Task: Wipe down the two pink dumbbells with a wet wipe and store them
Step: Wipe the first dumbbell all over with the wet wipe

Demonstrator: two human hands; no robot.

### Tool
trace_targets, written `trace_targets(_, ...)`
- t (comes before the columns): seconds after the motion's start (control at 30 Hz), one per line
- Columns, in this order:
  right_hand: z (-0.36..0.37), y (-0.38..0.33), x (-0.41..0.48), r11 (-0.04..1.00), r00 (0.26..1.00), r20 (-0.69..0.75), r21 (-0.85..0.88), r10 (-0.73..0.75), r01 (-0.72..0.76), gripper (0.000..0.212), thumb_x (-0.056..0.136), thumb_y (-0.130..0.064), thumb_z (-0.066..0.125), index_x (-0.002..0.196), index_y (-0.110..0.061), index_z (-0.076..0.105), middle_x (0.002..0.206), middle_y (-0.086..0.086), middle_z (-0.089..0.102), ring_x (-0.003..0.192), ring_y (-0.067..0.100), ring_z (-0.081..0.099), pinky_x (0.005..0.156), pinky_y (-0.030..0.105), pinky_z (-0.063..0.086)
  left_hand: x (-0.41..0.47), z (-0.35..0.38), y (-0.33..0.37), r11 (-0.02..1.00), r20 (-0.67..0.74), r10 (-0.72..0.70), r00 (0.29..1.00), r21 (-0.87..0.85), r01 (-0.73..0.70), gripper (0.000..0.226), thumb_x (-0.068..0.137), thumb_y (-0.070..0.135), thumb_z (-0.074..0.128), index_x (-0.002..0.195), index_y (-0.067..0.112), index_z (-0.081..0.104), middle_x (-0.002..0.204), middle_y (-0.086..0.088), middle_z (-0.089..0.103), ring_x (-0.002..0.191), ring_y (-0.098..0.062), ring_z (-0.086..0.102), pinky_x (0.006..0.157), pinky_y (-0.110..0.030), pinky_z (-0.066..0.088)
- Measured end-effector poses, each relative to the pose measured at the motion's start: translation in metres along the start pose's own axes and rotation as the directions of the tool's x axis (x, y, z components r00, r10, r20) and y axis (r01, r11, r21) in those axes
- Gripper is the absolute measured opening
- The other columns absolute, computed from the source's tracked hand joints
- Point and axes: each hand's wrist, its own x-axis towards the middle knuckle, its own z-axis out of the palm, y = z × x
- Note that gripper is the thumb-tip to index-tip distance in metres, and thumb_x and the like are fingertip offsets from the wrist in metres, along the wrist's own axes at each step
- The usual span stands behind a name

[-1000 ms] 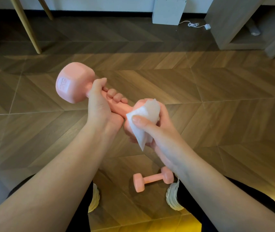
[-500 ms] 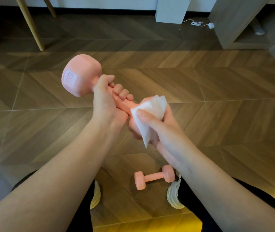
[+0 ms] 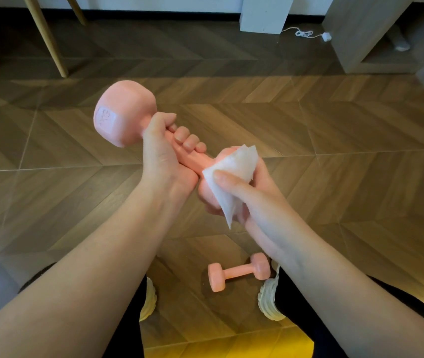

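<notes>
My left hand point(image 3: 164, 156) grips the handle of a pink dumbbell point(image 3: 123, 113), which I hold up in front of me with one head pointing up and to the left. My right hand point(image 3: 247, 200) wraps a white wet wipe point(image 3: 234, 171) around the dumbbell's nearer head, which is mostly hidden under the wipe and my fingers. A second pink dumbbell point(image 3: 239, 272) lies on the wooden floor point(image 3: 360, 177) between my feet, close to my right shoe point(image 3: 270, 301).
Wooden furniture legs point(image 3: 48, 40) stand at the back left. A white box point(image 3: 265, 14) with a white cable point(image 3: 306, 34) sits by the far wall. A grey low shelf unit point(image 3: 376, 34) stands at the back right. My left shoe point(image 3: 148, 301) shows below my forearm.
The held dumbbell has risen slightly and shifted right with both hands. The wipe has turned a little around the near head. The floor dumbbell has not moved.
</notes>
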Motion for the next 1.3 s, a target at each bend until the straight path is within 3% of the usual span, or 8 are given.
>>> trace_targets(0.17, 0.001, -0.001, 0.003, 0.997, 0.997, -0.057, 0.041, 0.060, -0.058, 0.059, 0.077, -0.051, 0.068, 0.130, -0.032, 0.049, 0.124, 0.004, 0.065, 0.106, 0.019, 0.068, 0.075, 0.035, 0.058, -0.002, 0.002, -0.005, 0.999, 0.069, 0.023, 0.997, 0.046, -0.027, 0.032, 0.092, 0.015, 0.048, 0.064, 0.020, 0.033, 0.050, 0.005, 0.024, 0.042, -0.012, 0.024, 0.044, -0.024, 0.031)
trace_targets(0.37, -0.013, -0.012, 0.001, 0.947, 0.967, 0.149, 0.215, 0.208, -0.237, 0.066, 0.076, -0.048, 0.073, 0.133, -0.019, 0.056, 0.131, 0.021, 0.059, 0.100, 0.031, 0.070, 0.071, 0.044, 0.058, -0.002, 0.002, -0.001, 1.000, 0.051, 0.014, 0.999, -0.023, -0.013, 0.032, 0.091, 0.016, 0.054, 0.062, 0.017, 0.041, 0.051, 0.004, 0.038, 0.044, -0.012, 0.038, 0.050, -0.024, 0.041)
trace_targets(0.53, -0.010, -0.005, 0.001, 0.994, 0.996, 0.036, 0.078, 0.078, -0.081, 0.055, 0.075, -0.035, 0.076, 0.125, -0.022, 0.058, 0.117, 0.008, 0.065, 0.096, 0.022, 0.067, 0.067, 0.040, 0.056, -0.002, 0.002, -0.002, 1.000, -0.035, -0.014, 0.999, 0.012, 0.014, 0.031, 0.091, 0.018, 0.060, 0.067, 0.018, 0.041, 0.050, 0.005, 0.040, 0.041, -0.010, 0.040, 0.052, -0.023, 0.043)
trace_targets(0.7, -0.002, -0.001, 0.004, 0.997, 0.996, -0.062, -0.042, 0.063, -0.066, 0.060, 0.066, -0.053, 0.076, 0.120, -0.032, 0.058, 0.121, 0.006, 0.065, 0.103, 0.022, 0.068, 0.065, 0.033, 0.055, -0.003, 0.003, -0.001, 1.000, -0.032, 0.006, 0.999, 0.011, -0.006, 0.031, 0.092, 0.016, 0.054, 0.068, 0.019, 0.036, 0.048, 0.007, 0.030, 0.038, -0.010, 0.028, 0.043, -0.020, 0.034)
trace_targets(0.87, -0.008, -0.006, 0.006, 0.989, 0.995, 0.004, 0.115, 0.097, -0.096, 0.042, 0.083, -0.043, 0.065, 0.122, -0.027, 0.061, 0.117, 0.009, 0.065, 0.104, 0.028, 0.068, 0.084, 0.053, 0.057, -0.001, 0.003, 0.002, 1.000, -0.049, -0.006, 0.999, -0.031, 0.004, 0.031, 0.090, 0.014, 0.054, 0.065, 0.019, 0.036, 0.047, 0.006, 0.031, 0.038, -0.011, 0.029, 0.043, -0.021, 0.033)
trace_targets(1.0, -0.011, -0.008, 0.000, 0.975, 0.970, 0.170, 0.107, 0.174, -0.194, 0.045, 0.081, -0.029, 0.073, 0.124, -0.028, 0.058, 0.124, 0.017, 0.059, 0.097, 0.031, 0.068, 0.072, 0.047, 0.058, -0.001, 0.000, 0.002, 1.000, -0.045, -0.004, 0.999, -0.013, 0.003, 0.032, 0.091, 0.014, 0.052, 0.064, 0.019, 0.035, 0.046, 0.007, 0.029, 0.037, -0.011, 0.028, 0.042, -0.021, 0.032)
trace_targets(1.2, 0.001, -0.002, 0.001, 0.986, 0.989, -0.010, 0.083, 0.147, -0.146, 0.056, 0.070, -0.036, 0.079, 0.121, -0.026, 0.057, 0.111, 0.008, 0.069, 0.091, 0.023, 0.070, 0.063, 0.036, 0.057, -0.006, 0.001, -0.006, 0.997, 0.014, 0.022, 1.000, 0.076, -0.023, 0.030, 0.092, 0.014, 0.050, 0.067, 0.020, 0.033, 0.048, 0.006, 0.026, 0.039, -0.011, 0.025, 0.042, -0.022, 0.031)
trace_targets(1.3, -0.002, -0.002, 0.002, 0.987, 0.988, -0.025, 0.072, 0.149, -0.147, 0.045, 0.082, -0.045, 0.070, 0.121, -0.025, 0.058, 0.120, 0.015, 0.066, 0.101, 0.030, 0.068, 0.066, 0.039, 0.058, -0.006, 0.004, -0.008, 0.997, 0.017, 0.022, 1.000, 0.079, -0.024, 0.031, 0.092, 0.013, 0.050, 0.066, 0.019, 0.033, 0.048, 0.006, 0.026, 0.039, -0.011, 0.026, 0.043, -0.022, 0.032)
